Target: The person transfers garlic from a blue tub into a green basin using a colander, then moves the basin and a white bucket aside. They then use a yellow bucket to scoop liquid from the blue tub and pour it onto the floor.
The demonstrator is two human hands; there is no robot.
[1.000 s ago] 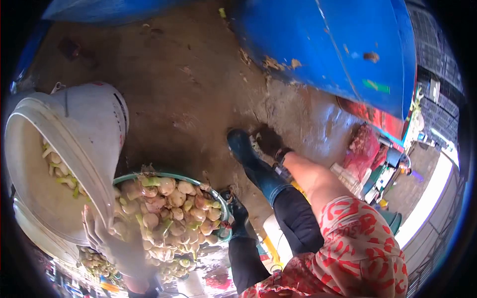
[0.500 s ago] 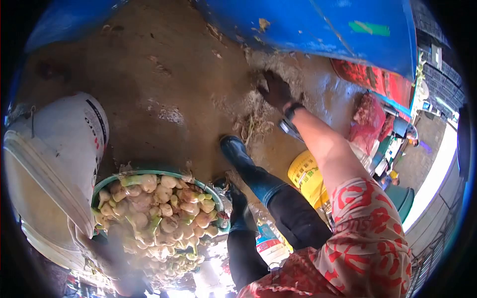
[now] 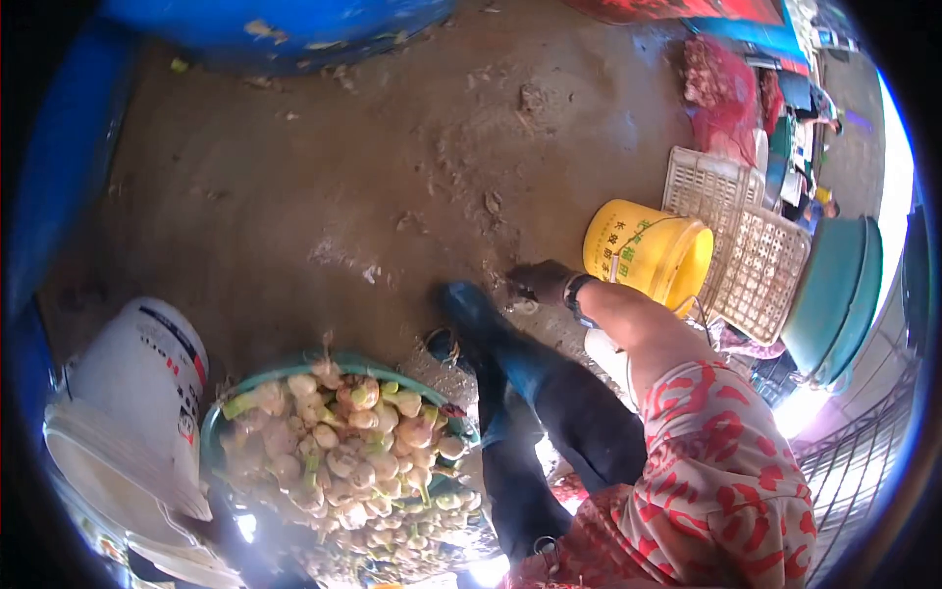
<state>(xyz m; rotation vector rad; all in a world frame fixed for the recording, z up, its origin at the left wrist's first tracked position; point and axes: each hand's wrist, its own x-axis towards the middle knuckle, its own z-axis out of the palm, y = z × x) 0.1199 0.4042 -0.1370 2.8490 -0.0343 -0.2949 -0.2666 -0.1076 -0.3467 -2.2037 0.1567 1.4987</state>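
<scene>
My right hand [image 3: 546, 282], in a dark glove with a watch at the wrist, hangs beside my boot [image 3: 469, 306], near the yellow bucket [image 3: 638, 245]. Its fingers look apart and nothing shows between them. At the lower left, my left hand [image 3: 228, 535] is a dark blur close to the rim of a white bucket [image 3: 147, 368]. Its fingers cannot be made out. The white bucket is tilted, its mouth turned to the lower left. Pale garlic bulbs [image 3: 348, 452] with green stem stubs fill a green basket [image 3: 294, 371] in front of me.
Wet, muddy floor [image 3: 324, 177] stretches ahead with scraps on it. A large blue tub [image 3: 294, 29] stands at the top. To the right are pale plastic crates [image 3: 751, 260], a green tub [image 3: 834, 290] and a red mesh sack [image 3: 721, 98]. People appear small at the far right.
My right hand has drawn back from the floor near the blue tub to beside my boots. The view has shifted, bringing the crates into sight. The white bucket sits lower in view.
</scene>
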